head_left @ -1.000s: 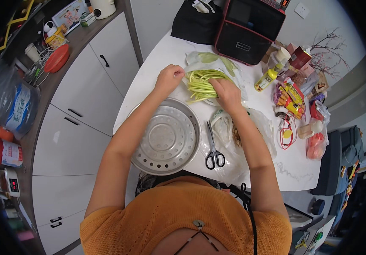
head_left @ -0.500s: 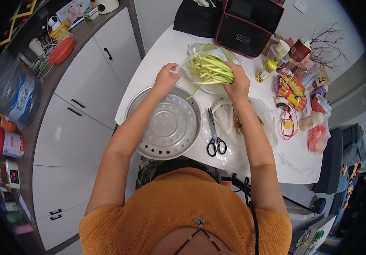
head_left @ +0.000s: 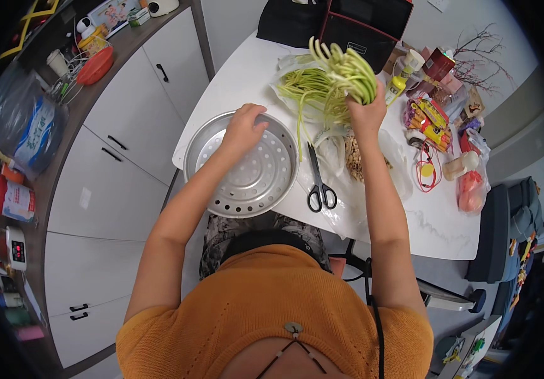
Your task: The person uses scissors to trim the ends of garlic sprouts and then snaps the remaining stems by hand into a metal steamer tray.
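My right hand [head_left: 368,115] is wrapped round a bunch of long green vegetable stems [head_left: 352,71], lifted above the table with the cut ends up and some strands hanging. More green stems [head_left: 306,88] lie on a clear plastic bag to its left. My left hand [head_left: 245,129] hovers over the far part of a round metal steamer pan [head_left: 250,177] with a perforated bottom, fingers loosely apart and holding nothing. The pan stands at the table's near left edge. Black-handled scissors [head_left: 319,189] lie between the pan and a clear bag of brown pieces [head_left: 354,161], which my right forearm partly covers.
A black and red appliance [head_left: 365,31] and a black bag [head_left: 291,22] stand at the back of the white table [head_left: 224,95]. On the right are a yellow bottle [head_left: 398,85], snack packs [head_left: 428,120], a red cord [head_left: 428,174] and a bag of red items [head_left: 472,183]. White cabinets [head_left: 114,183] run along the left.
My right hand has raised the bunch up and to the right and tilted it, leaving other stems on the bag. My left hand has moved down over the pan.
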### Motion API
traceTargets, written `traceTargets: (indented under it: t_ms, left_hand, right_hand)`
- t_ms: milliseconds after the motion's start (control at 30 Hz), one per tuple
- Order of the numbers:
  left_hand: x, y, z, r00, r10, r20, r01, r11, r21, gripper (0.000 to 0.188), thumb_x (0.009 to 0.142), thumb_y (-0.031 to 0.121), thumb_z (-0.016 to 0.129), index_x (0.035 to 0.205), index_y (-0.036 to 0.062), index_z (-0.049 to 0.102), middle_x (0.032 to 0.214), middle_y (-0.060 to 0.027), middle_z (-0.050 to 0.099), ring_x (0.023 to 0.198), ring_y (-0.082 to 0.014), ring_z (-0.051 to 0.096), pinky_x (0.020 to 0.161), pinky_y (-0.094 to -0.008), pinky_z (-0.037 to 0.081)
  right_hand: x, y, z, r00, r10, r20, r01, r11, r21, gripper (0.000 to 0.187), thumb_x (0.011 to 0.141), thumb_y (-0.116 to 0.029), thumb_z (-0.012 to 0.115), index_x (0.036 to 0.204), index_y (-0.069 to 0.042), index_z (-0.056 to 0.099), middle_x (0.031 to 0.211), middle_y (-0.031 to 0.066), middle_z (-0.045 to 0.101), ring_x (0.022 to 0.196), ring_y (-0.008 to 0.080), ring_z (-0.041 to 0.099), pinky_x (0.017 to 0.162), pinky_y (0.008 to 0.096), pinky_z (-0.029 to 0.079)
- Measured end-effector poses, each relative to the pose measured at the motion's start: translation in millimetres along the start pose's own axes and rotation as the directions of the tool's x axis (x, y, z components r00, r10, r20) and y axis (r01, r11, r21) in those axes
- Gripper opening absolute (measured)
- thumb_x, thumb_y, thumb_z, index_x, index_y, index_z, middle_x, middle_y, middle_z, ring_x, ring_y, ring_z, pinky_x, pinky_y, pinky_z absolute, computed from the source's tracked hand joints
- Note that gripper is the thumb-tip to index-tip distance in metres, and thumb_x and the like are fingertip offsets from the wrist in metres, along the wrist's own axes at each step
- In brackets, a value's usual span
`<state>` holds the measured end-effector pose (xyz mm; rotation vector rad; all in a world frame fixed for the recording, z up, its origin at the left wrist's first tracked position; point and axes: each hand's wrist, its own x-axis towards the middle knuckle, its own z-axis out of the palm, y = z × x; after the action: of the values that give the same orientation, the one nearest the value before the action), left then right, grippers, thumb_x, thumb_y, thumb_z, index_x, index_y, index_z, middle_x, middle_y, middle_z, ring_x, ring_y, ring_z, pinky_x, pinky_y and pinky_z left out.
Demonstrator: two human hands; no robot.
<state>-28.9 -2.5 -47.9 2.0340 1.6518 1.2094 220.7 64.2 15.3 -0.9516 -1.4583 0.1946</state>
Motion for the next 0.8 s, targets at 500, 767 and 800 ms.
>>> traceTargets:
  t_ms: [500,767,800]
  left_hand:
    - [-85,24,-20,0.990,0.061,0.128,-0.064,0.998,0.023,0.028,0.077,0.018,0.063,0.101,0.0016,0.060,0.104,-0.0138,0.059,0.101,-0.0317,0.052,0.089,-0.0377,0.041]
    - [-92,9,-16,0.912,-0.260,0.319,0.382,0.821,-0.424,0.035,0.088,0.027,0.056,0.111,0.0012,0.054,0.111,-0.0118,0.058,0.107,-0.0237,0.053,0.090,-0.0332,0.042]
    - [-88,6,-15,0.870,-0.304,0.389,0.482,0.692,-0.537,0.038,0.090,0.030,0.054,0.116,0.0008,0.051,0.114,-0.0115,0.057,0.107,-0.0222,0.053,0.090,-0.0330,0.043]
  right_hand:
    - [10,9,-42,0.896,0.427,-0.127,-0.300,0.789,0.536,0.044,0.068,0.007,0.062,0.110,0.001,0.048,0.097,0.0084,0.057,0.083,0.0185,0.058,0.074,0.0289,0.048]
    - [-26,-10,-29,0.799,0.575,0.173,-0.514,0.506,0.693,0.035,0.072,0.009,0.058,0.104,0.000,0.047,0.087,0.0090,0.054,0.075,0.0198,0.058,0.066,0.0314,0.052]
    - [-32,-11,-23,0.777,0.587,0.228,-0.557,0.473,0.683,0.034,0.072,0.008,0.058,0.104,0.000,0.047,0.086,0.0090,0.054,0.075,0.0197,0.058,0.066,0.0312,0.052]
